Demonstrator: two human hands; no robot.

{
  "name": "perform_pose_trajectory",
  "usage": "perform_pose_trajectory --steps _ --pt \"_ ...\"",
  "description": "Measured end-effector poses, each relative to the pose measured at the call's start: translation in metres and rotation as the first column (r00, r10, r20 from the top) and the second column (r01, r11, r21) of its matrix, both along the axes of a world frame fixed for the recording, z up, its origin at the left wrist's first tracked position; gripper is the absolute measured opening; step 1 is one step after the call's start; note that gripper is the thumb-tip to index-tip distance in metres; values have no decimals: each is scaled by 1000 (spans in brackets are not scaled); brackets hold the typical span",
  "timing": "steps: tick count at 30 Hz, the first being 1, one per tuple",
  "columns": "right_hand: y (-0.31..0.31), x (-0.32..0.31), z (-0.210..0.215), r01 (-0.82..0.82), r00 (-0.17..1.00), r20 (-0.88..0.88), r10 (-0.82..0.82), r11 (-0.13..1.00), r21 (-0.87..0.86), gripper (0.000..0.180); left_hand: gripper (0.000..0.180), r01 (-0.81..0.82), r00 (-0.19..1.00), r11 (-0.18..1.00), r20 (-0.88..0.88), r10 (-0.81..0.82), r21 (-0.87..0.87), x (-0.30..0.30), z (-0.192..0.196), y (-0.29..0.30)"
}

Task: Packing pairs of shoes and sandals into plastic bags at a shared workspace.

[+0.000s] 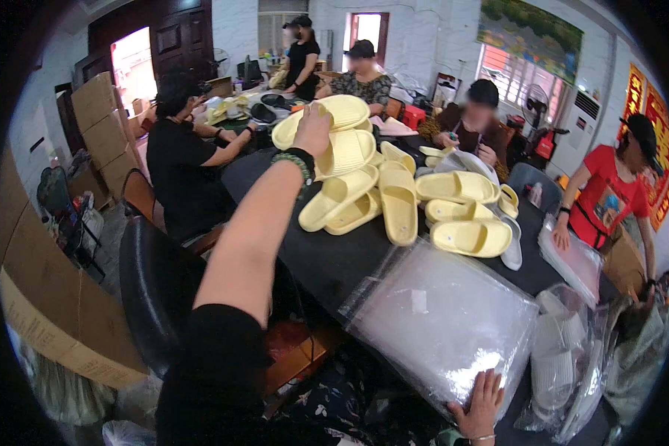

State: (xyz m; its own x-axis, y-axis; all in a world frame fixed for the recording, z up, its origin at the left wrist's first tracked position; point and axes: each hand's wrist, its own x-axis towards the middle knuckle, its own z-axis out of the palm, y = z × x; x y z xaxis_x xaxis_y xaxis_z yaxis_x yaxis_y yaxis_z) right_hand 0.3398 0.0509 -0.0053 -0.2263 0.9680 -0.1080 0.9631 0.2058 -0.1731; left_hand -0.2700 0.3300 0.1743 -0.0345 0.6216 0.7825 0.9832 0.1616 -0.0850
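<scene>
My left hand [314, 132] reaches far across the dark table, its fingers closed on a pale yellow slide slipper [347, 111] at the top of a heap. More yellow slippers [340, 197] lie beneath it, some on their sides or overlapping. Close to my body, my right hand [481, 405] rests flat with fingers spread on the near edge of a stack of clear plastic bags [453, 305]. To the right of that stack are white slippers in clear bags [556, 353].
Several people sit or stand around the table [297, 249]; one in red [609, 186] handles clear bags [572, 256] at the right. Another in black [189, 160] sits at the left. A black chair [152, 290] and cardboard boxes [59, 297] stand at my left.
</scene>
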Motion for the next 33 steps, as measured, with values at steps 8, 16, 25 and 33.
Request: perform_pose_trajectory --steps 8,16,25,33 --pt "-9 -1 6 -44 998 43 41 995 88 97 82 125 828 711 468 309 -692 -2 -139 -2" --pt "-6 4 1 -58 997 51 53 992 108 96 72 166 751 779 589 299 -605 25 -150 -26" --pt "-4 -1 0 -92 995 41 88 989 119 95 65 530 846 800 118 -519 -280 195 -121 -100" --pt "-2 3 -4 14 1000 15 -14 1000 3 110 49 354 927 652 158 -340 -671 209 -178 -51"
